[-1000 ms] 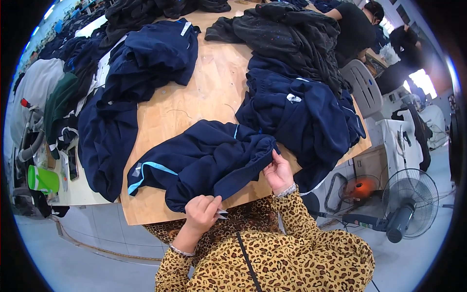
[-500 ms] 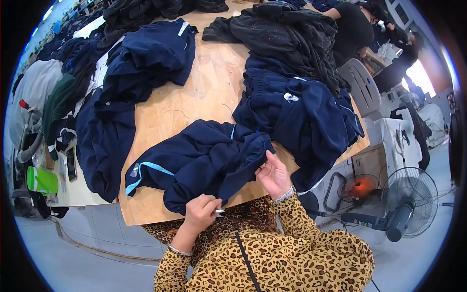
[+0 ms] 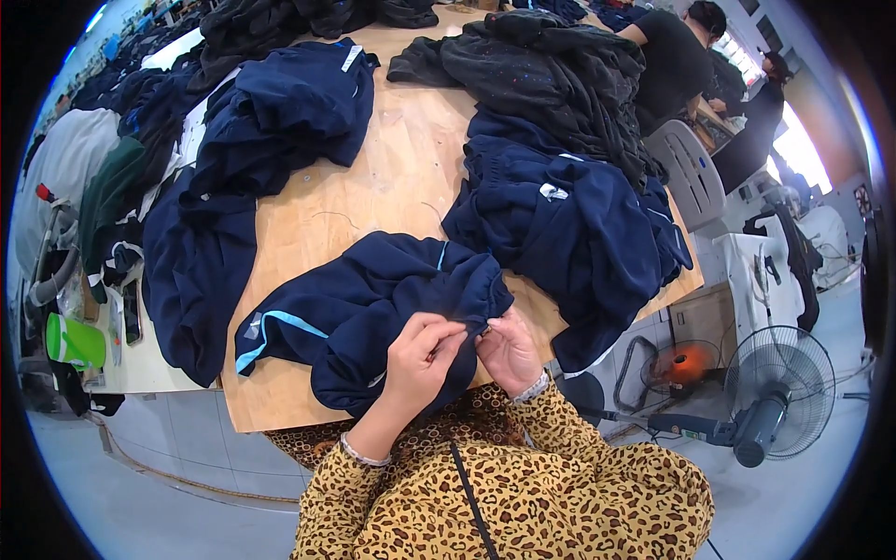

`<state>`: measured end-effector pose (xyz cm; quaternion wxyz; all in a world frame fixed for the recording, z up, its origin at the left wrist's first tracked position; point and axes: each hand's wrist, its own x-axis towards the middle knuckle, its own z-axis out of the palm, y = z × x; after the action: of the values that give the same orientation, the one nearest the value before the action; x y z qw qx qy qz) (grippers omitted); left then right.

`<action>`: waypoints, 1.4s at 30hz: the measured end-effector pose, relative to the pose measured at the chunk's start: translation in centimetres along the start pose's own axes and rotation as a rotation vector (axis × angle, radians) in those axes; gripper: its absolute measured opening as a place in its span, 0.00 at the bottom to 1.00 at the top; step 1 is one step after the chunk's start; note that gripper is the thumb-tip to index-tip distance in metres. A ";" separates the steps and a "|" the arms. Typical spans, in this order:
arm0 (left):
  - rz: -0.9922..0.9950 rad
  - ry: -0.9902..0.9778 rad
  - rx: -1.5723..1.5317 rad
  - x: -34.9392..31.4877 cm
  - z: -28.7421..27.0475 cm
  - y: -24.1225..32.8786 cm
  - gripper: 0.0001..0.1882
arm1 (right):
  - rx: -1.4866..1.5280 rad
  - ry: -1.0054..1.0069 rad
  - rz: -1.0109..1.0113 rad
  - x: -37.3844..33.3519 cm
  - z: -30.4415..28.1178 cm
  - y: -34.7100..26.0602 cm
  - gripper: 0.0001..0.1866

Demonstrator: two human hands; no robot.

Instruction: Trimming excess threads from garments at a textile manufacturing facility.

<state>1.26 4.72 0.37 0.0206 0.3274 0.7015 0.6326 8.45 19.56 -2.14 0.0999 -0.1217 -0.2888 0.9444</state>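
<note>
A navy garment [image 3: 373, 289] with light blue trim and a gathered edge lies crumpled at the table's near side. My right hand [image 3: 509, 357] pinches its gathered edge at the right end. Close beside it, my left hand [image 3: 420, 362] is closed, with thumb and forefinger brought together at that same edge. Whatever is between the left fingertips is too small and too covered to make out. A small pale spot shows on the cloth below the left wrist.
More navy garments [image 3: 579, 224] are heaped to the right, with dark speckled cloth [image 3: 551, 75] behind them. Another navy pile [image 3: 289, 103] lies left on the wooden table [image 3: 373, 201]. A standing fan [image 3: 779, 392], a grey chair [image 3: 686, 168] and co-workers [image 3: 672, 65] are at the right.
My left hand has risen from the garment's lower edge to meet my right hand at the gathered edge. The pale-tipped object seen in it earlier no longer shows there. My right hand has shifted slightly lower.
</note>
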 end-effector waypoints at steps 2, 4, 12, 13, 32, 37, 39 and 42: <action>0.008 -0.004 0.025 1.2 0.5 0.7 0.09 | 0.002 -0.008 0.008 -0.2 -0.2 0.3 0.25; 0.037 -0.024 0.086 1.6 1.2 0.5 0.09 | -0.051 -0.037 -0.025 -0.2 -0.6 0.7 0.27; -0.091 -0.059 0.115 1.5 2.7 -1.7 0.04 | -0.163 0.055 -0.039 -0.2 0.7 1.5 0.30; -0.093 -0.058 0.114 1.5 2.5 -2.3 0.04 | -0.183 0.027 -0.038 -0.2 0.7 1.4 0.31; -0.558 -0.267 -0.318 1.7 0.7 -2.0 0.05 | -0.751 0.308 -0.033 -2.2 0.1 0.5 0.24; -0.241 -0.324 0.040 0.9 2.0 -0.6 0.02 | -1.211 0.298 -0.554 -3.7 1.7 -1.3 0.17; -0.420 -0.257 -0.437 0.9 2.8 -0.6 0.04 | -1.459 -0.076 -0.606 -2.2 2.3 -2.2 0.15; -0.659 -0.214 -0.747 1.0 2.2 -0.8 0.05 | -1.506 -0.053 -0.586 -1.7 1.5 -2.1 0.11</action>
<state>1.09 7.20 -0.38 0.4062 0.1221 0.4876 0.7631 9.86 20.08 0.56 0.2277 -0.0531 -0.8700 0.4342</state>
